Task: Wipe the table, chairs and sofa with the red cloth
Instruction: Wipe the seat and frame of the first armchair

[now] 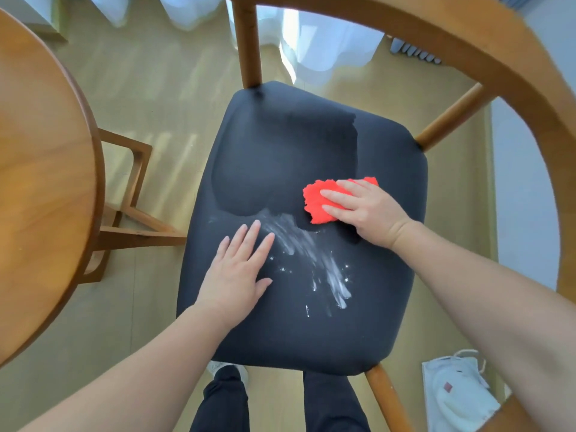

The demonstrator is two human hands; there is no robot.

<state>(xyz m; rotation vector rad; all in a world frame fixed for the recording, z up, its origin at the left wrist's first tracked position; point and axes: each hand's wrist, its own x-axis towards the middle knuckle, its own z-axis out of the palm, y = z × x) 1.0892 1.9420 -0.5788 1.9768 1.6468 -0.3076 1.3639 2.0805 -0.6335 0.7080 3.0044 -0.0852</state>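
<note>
Red cloth (pixel 318 202) centre right of frame, on dark chair seat (pixel 280 151), under right grip (pixel 371 210): fingers straight, pressing cloth flat. Left grip (pixel 240 272) wide, palm flat on seat, lower centre. White streaks (pixel 311 254) on seat between grips. Round wooden desk (pixel 40 166) at left edge. White bag (pixel 458 391) on floor, lower right.

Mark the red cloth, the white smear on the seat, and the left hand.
red cloth (pixel 316 201), head view, uncovered left part.
white smear (pixel 293 236), head view, upper streaks.
left hand (pixel 237 271), head view, back of the hand.
</note>
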